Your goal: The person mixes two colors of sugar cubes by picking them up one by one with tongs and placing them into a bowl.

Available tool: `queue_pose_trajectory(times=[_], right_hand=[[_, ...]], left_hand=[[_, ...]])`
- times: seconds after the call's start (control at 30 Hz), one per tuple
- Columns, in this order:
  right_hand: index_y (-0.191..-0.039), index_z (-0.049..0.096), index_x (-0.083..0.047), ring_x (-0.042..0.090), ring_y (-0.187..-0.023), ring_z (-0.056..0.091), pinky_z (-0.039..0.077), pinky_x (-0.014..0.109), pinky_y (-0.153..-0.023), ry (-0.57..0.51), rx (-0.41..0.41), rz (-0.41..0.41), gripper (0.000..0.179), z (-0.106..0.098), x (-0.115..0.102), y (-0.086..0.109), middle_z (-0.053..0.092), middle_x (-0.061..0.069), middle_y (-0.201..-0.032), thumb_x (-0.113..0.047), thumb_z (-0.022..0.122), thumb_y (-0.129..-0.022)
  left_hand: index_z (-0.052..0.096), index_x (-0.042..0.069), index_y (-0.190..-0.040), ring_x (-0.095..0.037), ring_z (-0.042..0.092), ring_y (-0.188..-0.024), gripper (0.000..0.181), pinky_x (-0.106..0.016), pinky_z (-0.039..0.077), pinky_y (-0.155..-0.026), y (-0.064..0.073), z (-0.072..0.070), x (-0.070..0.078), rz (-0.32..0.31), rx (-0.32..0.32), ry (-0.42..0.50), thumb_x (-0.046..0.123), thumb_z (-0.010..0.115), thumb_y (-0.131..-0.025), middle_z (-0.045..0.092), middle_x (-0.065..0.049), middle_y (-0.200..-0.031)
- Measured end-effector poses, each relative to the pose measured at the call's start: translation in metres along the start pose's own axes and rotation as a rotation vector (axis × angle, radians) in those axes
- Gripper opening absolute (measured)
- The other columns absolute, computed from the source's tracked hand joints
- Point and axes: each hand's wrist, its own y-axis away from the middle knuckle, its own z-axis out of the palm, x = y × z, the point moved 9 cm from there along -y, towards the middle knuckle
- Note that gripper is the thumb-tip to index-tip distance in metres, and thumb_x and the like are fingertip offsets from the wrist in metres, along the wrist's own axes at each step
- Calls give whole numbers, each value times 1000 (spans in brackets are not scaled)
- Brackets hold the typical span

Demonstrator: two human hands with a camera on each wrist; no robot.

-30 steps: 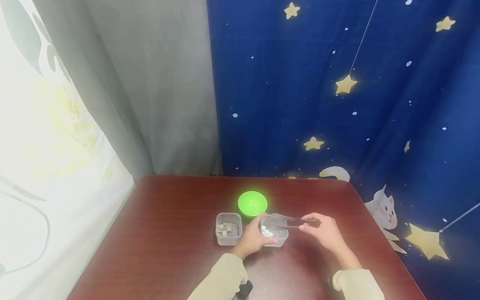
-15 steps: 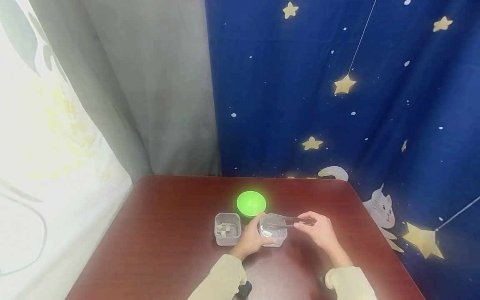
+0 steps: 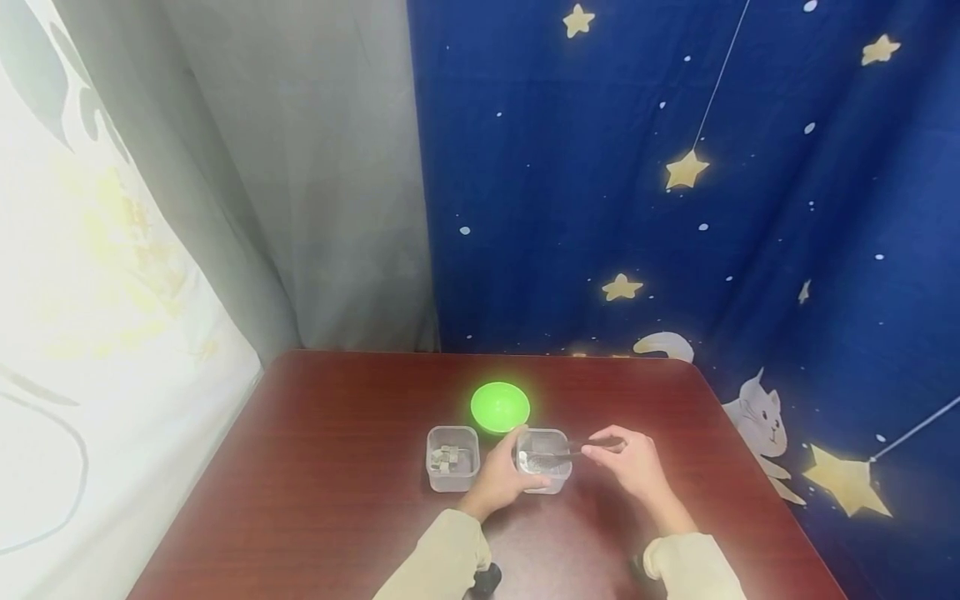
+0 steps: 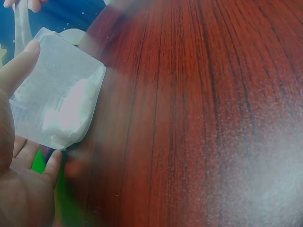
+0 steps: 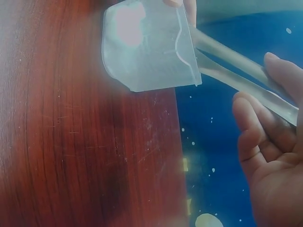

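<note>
My left hand grips a clear square plastic tub by its left side, thumb at the near side. In the left wrist view, soft-looking white pieces lie against the tub's bottom. My right hand pinches a pair of tongs between thumb and fingers, from the tub's right side. The tongs run in over the rim, their ends down inside the tub. Cloudy plastic blurs those ends in the right wrist view, and I cannot tell whether they grip a piece.
A second clear tub with several beige cubes stands left of my left hand. Behind both tubs is a bright green bowl. All of this is on a dark red wooden table, with curtains past its far edge.
The tongs' two arms have drawn closer together, and their ends have shifted inside the tub. My right hand has moved slightly left. The left hand keeps its hold.
</note>
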Motion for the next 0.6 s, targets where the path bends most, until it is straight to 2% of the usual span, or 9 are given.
queue_pose_trajectory(times=[0.13, 0.3, 0.6], right_hand=[[-86, 74, -15, 18, -74, 70, 55, 29, -57, 37, 5, -26, 18, 3, -3, 0, 70, 0, -77, -24, 85, -75], [-83, 73, -14, 16, -66, 68, 54, 29, -54, 56, 4, -9, 16, 6, -2, -2, 68, -1, -71, -22, 84, -75], [-81, 73, -16, 17, -61, 66, 52, 30, -52, 62, -6, 29, 12, 9, 1, -2, 70, 1, -74, -21, 83, -76]], left_hand=[[38, 4, -147, -26, 56, -113, 100, -45, 42, -100, 0, 0, 0, 4, 0, 4, 28, 91, -66, 55, -10, -133], [38, 5, -147, -26, 56, -112, 99, -46, 42, -99, 0, -1, 0, 10, 1, 13, 28, 91, -66, 56, -10, -132], [38, 6, -147, -26, 57, -111, 98, -46, 43, -98, 1, -2, 2, 20, -2, 22, 28, 90, -66, 57, -10, -131]])
